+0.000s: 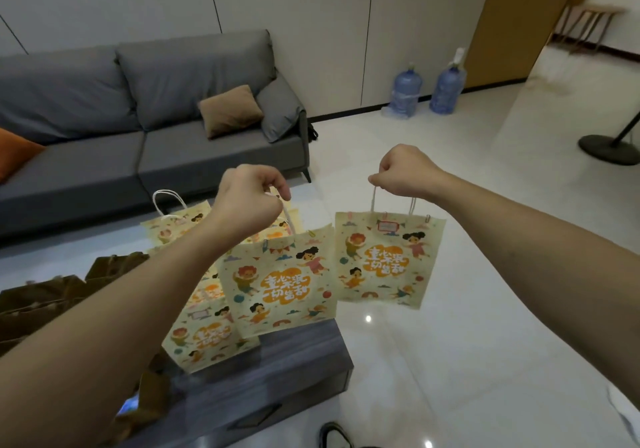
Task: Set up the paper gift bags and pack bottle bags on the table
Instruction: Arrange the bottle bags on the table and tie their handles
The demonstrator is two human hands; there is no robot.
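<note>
both hands are raised over the near end of the counter [304,354], each one closed around the cord handles of a flat, still-folded paper gift bag. the left hand [247,202] holds one printed bag [278,286] so it hangs just above the counter's edge, and the right hand [403,170] holds a second printed bag [388,260] out past the counter, over the glossy floor [467,343]. judging by how things lie, the job is in its early-to-middle stretch: several more printed bags [204,337] sit behind the left forearm, some seeming to lie flat and at least one with its white handle [169,202] sticking up, but i cannot tell whether any is properly opened and standing. a cluster of brown bags [52,298] sits at the left of the counter, probably the bottle bags, and nothing shows them packed yet. the left forearm covers much of the pile, the brown bags are dim and partly cut off by the frame, and the counter's near left corner is blurred. a grey sofa [138,118] stands beyond.
</note>
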